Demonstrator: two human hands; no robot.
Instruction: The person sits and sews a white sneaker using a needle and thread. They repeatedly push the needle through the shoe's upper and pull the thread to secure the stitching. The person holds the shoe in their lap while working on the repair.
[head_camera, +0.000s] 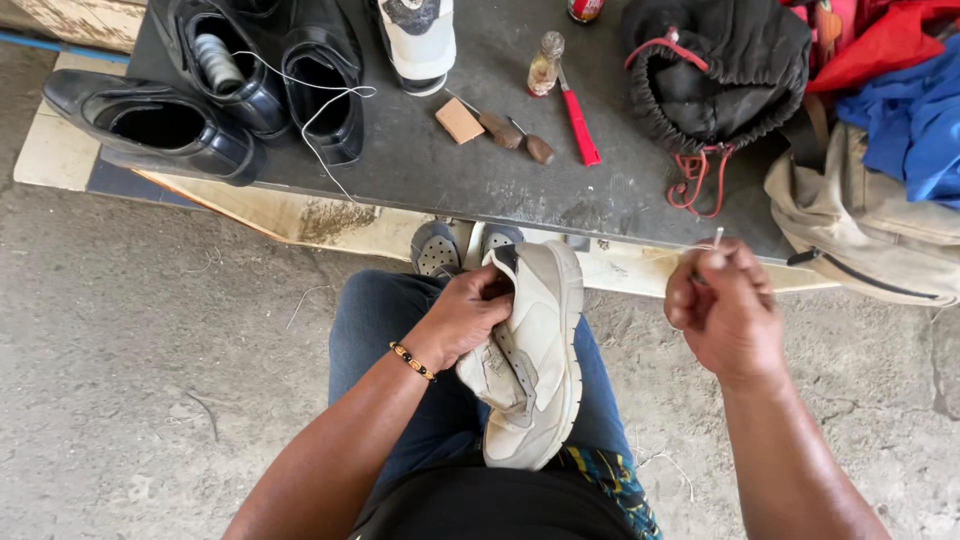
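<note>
On the lap, the left hand (462, 318) clasps a white sneaker (530, 355) on edge. The right hand (725, 310), beside it, pinches a needle (717, 238) with thread. Beyond, the tabletop (430, 165) carries black shoes (240, 85) and tools (520, 130).

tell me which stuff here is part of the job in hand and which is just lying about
In use:
left hand gripping the pale sneaker on the lap
right hand pinching a thin tool with thread

Lying about:
black shoes
thread spool
small bottle
red-handled tool
black bag
beige backpack
</note>
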